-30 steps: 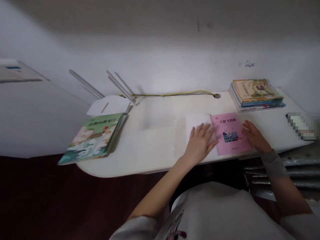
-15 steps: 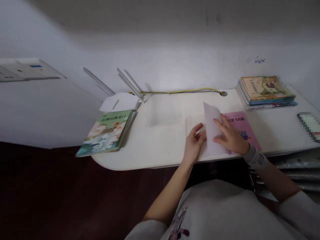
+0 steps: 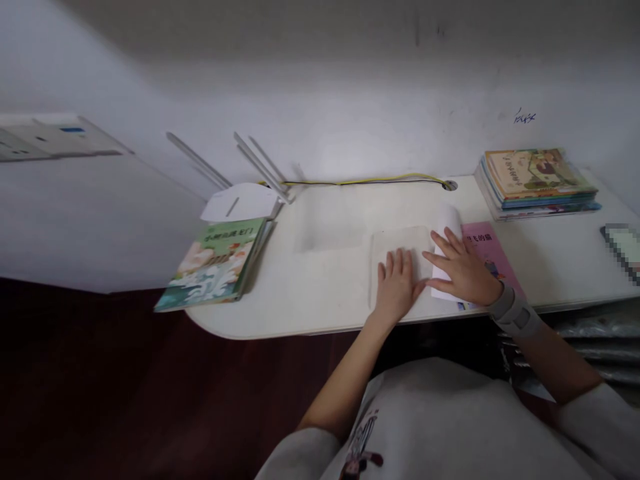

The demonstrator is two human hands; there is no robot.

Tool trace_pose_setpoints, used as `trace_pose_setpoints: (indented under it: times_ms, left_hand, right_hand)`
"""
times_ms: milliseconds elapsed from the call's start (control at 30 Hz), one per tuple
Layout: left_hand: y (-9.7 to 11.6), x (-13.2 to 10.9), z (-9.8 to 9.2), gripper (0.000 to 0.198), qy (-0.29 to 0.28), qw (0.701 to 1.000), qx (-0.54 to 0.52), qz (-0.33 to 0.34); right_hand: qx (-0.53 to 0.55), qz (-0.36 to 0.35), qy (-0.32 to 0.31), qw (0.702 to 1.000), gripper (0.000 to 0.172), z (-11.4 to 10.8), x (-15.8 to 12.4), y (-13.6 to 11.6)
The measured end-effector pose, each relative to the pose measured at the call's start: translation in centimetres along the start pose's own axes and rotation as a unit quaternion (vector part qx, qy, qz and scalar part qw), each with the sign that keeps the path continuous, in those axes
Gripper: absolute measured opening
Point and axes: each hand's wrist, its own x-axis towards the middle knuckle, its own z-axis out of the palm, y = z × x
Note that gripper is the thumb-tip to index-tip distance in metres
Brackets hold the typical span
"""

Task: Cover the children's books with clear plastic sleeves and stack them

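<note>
On the desk, a pink book lies in front of me, partly covered by my right hand and a white sheet. My left hand lies flat, fingers spread, on a pale, see-through sheet to the left of the book. My right hand, with a grey band at the wrist, has its fingers spread and touches the white sheet, which curls back over the book's left part. Both thumbs nearly meet at the sheet's lower part. Whether the two sheets are joined cannot be made out.
A stack of books stands at the back right, with a phone-like device at the right edge. Green picture books overhang the desk's left end, before a white router. A yellow and black cable runs along the wall.
The white sheet, raised upright before, is now folded over to the right and curled. My left hand has gone from curled fingers to lying flat. My right hand has moved slightly right.
</note>
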Motion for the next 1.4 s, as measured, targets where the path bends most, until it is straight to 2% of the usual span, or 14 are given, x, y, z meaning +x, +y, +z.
trace_pose_setpoints:
  times_ms: [67,133,300,433,500,667,800,867,967,1167,1300,1400]
  left_hand:
    - [-0.9,-0.1,0.5,0.069,0.003,1.000,0.027,-0.009]
    - [-1.5,-0.2,1.0,0.063,0.021,0.999,0.041,0.007]
    - [-1.8,-0.2,1.6,0.038,0.080,0.995,0.051,0.044]
    - [-1.8,-0.2,1.6,0.031,0.090,0.994,0.038,0.051]
    - [-1.9,-0.2,1.5,0.036,0.085,0.994,0.027,0.059]
    - [-2.4,-0.7,0.8,0.065,0.031,0.997,0.036,0.063]
    - [-2.8,-1.1,0.0,0.075,-0.031,0.993,0.059,0.099]
    - [-2.9,-1.2,-0.3,0.076,-0.033,0.992,0.062,0.101]
    - [-2.8,-1.4,-0.2,0.070,-0.008,0.994,0.052,0.094]
    - [-2.6,-1.7,0.6,0.033,0.067,0.995,0.006,0.077]
    - [-2.1,-1.5,1.0,0.033,0.110,0.991,-0.034,0.074]
    - [-1.4,-1.5,1.3,0.037,0.130,0.990,-0.027,0.056]
  right_hand:
    - [-0.019,0.000,0.000,1.000,0.060,0.7,0.1,-0.2]
    - [-0.034,-0.002,-0.002,0.999,0.062,1.3,0.2,-0.5]
    - [-0.062,-0.001,-0.002,0.998,0.051,2.1,0.4,-0.9]
    - [-0.081,-0.004,0.010,0.997,0.043,2.8,0.5,-1.1]
    - [-0.088,-0.006,0.017,0.996,0.041,3.2,0.5,-1.4]
    - [-0.088,-0.015,0.016,0.996,0.042,4.0,0.8,-2.6]
    - [-0.091,-0.002,0.014,0.996,0.042,4.4,0.9,-2.9]
    - [-0.097,0.013,0.015,0.995,0.040,4.4,0.9,-2.6]
    - [-0.101,0.035,0.009,0.994,0.040,4.0,0.5,-1.9]
    - [-0.086,0.072,0.006,0.994,0.042,3.0,-0.1,-1.2]
    - [-0.077,0.100,0.028,0.992,0.043,3.3,-0.1,-1.9]
    - [-0.064,0.095,0.023,0.993,0.044,3.4,-0.3,-2.7]
